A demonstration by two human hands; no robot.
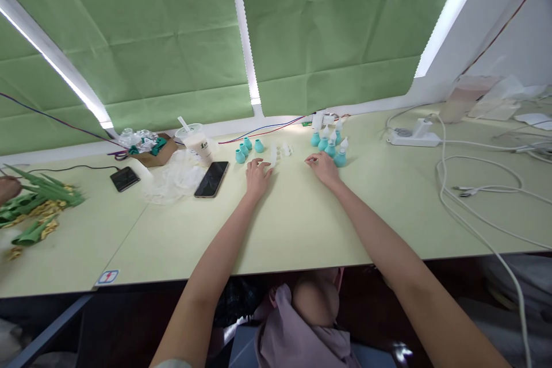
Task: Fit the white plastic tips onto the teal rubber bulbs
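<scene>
My left hand (pixel 257 178) rests on the table with its fingers apart, its fingertips close to a white translucent tip piece (pixel 273 154). More small white pieces (pixel 285 150) lie just beyond it. Several open-topped teal bulbs (pixel 244 149) stand behind and left of that hand. On the other side, my right hand (pixel 324 169) hovers low with thumb and fingers drawn together; whatever they pinch, if anything, is too small to make out. Right behind it stands a group of teal bulbs with white pointed tips (pixel 340 155).
Left of my hands lie a phone (pixel 211 179), crumpled plastic (pixel 175 177), a drink cup with straw (pixel 197 142) and a cardboard box (pixel 156 152). A co-worker's hand (pixel 9 188) is at the far left by green and yellow pieces (pixel 43 198). A power strip (pixel 414 137) and cables occupy the right.
</scene>
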